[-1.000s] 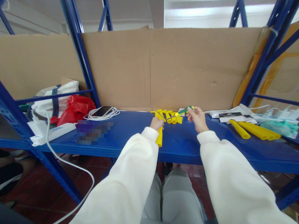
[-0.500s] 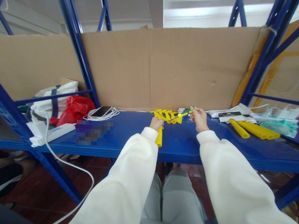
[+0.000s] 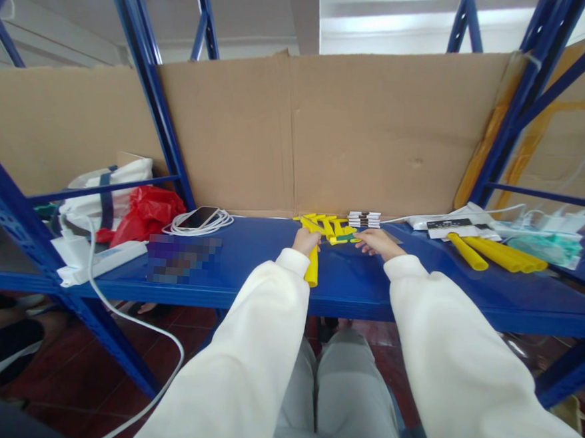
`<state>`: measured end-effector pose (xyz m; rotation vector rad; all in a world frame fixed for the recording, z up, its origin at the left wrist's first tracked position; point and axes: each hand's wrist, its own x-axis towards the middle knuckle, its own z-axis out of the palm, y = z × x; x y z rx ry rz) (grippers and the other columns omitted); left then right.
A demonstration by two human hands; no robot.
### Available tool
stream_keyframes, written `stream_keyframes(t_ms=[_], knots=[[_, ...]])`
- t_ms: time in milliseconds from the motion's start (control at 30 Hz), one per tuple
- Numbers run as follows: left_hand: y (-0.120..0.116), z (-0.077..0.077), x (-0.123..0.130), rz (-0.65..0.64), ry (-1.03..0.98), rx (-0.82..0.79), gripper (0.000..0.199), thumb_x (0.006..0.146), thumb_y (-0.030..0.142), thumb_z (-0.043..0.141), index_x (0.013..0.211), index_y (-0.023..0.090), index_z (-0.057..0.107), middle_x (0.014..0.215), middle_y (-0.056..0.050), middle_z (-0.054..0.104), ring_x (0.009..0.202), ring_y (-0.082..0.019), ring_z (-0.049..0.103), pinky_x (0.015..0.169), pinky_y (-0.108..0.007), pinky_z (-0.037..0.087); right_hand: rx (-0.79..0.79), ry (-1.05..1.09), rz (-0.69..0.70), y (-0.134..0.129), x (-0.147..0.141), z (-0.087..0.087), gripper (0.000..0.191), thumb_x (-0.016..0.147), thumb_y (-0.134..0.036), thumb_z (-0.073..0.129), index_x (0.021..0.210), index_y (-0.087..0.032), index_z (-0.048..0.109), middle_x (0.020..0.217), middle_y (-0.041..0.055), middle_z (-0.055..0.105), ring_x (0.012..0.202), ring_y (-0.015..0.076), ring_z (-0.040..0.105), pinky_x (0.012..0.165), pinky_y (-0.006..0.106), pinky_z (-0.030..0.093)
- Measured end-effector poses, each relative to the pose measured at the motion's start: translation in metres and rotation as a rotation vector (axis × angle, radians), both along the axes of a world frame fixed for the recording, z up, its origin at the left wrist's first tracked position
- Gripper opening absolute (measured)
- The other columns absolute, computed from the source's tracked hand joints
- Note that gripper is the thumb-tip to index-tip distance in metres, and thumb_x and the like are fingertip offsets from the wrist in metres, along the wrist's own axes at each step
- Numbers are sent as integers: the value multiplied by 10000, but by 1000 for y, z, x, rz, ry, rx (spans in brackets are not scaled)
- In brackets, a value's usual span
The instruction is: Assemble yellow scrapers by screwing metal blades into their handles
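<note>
My left hand (image 3: 305, 241) is closed around a yellow tubular piece (image 3: 312, 268), whose wide end points down toward the front edge. At the fingertips of my right hand (image 3: 378, 243) is the end of a screwdriver (image 3: 345, 239) with a green and yellow handle. The handle lies almost level, low over the blue shelf (image 3: 358, 277), pointing left toward my left hand. I cannot see its metal shaft. Several smaller yellow pieces (image 3: 325, 221) are heaped just behind both hands. A small stack of white and dark strips (image 3: 364, 219) sits behind the screwdriver.
Yellow tubes (image 3: 500, 253) and a white packet with a black label (image 3: 449, 228) lie to the right. At left are a phone (image 3: 200, 218) on coiled white cable, a power strip (image 3: 114, 260) and a red bag (image 3: 147, 212). Cardboard (image 3: 379, 131) closes the back.
My right hand has come down and slightly left, bringing the screwdriver handle from a slant to nearly level. The strip stack now shows more. My left hand holds its place.
</note>
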<state>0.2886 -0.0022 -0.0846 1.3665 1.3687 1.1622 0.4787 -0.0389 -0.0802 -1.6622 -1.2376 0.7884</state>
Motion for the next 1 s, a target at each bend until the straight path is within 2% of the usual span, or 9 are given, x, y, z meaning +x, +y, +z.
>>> stream_keyframes(t_ms=[100,200,267,333,467,567,633,833,1000], knots=[[-1,0,0,0,8,1,177,843,27,607,748,144,700,480,31,534,423,-138,543,507,-232,472,4,-180,76,5,3,-7,252,905,-207,815,722,-175,644,592,-1,671,483,86,529,460,177,377],[-4,1,0,-3,3,-1,162,854,23,610,791,137,706,498,35,547,413,-124,525,475,-216,448,38,-290,65,9,9,-9,172,940,-181,726,770,-174,702,694,38,737,576,122,627,544,199,471],[-6,2,0,-5,-2,-1,156,867,17,607,841,123,718,518,35,555,408,-115,511,460,-209,435,80,-409,-52,12,17,-9,141,946,-133,650,865,-171,759,830,83,791,759,179,731,694,241,565],[-7,3,0,0,-9,1,170,880,14,607,941,101,740,573,22,598,423,-109,522,473,-205,454,107,-548,-222,13,27,-10,237,910,-88,620,1029,-176,805,1024,128,819,1030,254,766,902,332,600],[-7,3,1,11,-54,34,450,850,9,652,1284,106,724,896,-56,768,530,-104,630,548,-203,543,15,-711,-391,16,48,-17,463,898,-117,587,1302,-212,793,1372,191,733,1357,352,635,1102,532,533],[-8,3,1,-4,-83,75,716,827,5,656,1516,202,635,1145,-77,791,590,-101,689,567,-197,572,-42,-755,-349,18,57,-26,511,904,-143,553,1340,-255,794,1446,177,696,1419,371,569,1129,599,502],[-10,3,1,-5,-69,81,785,835,11,647,1581,251,598,1189,-69,790,604,-103,706,556,-192,567,-64,-775,-309,19,59,-29,546,901,-146,532,1369,-270,784,1480,168,681,1443,379,543,1148,642,478],[-16,5,2,-101,39,105,741,844,-17,628,1543,225,657,1093,-71,817,602,-118,697,550,-198,546,-130,-855,-242,21,54,-30,632,950,-162,468,1529,-309,674,1685,131,518,1561,381,429,1235,715,371],[-20,4,2,-245,155,182,719,849,-28,627,1525,212,677,1039,-96,842,608,-133,680,685,-263,613,-161,-914,-185,27,51,-28,622,997,-197,434,1570,-342,629,1744,101,440,1616,367,352,1261,730,312]])
